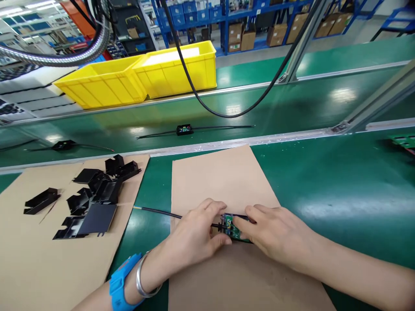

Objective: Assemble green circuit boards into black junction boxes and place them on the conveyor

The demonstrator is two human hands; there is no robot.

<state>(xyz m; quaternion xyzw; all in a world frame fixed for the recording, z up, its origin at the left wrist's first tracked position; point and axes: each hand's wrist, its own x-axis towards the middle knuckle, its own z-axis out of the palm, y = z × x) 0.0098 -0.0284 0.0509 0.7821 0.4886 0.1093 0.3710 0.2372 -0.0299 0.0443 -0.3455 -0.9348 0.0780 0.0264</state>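
A small green circuit board (229, 225) lies in a black plastic case on the cardboard sheet in front of me. At its left end, the curled fingers of my left hand (201, 229) close around the black cable (158, 211), close to the dark grommet (220, 226). The cable's bare tip points left, past the cardboard edge. My right hand (275, 233) grips the board and case from the right, its index finger pressing on the board's top. Its fingers hide the right part of the board.
Several black plastic housings (105, 190) lie on another cardboard sheet (26, 255) at left. Beyond a metal rail, two cabled units (184, 129) (64, 145) rest on the green surface. Yellow bins (181, 71) stand behind. A black cable loop (227, 115) hangs overhead; a metal post (372, 101) stands right.
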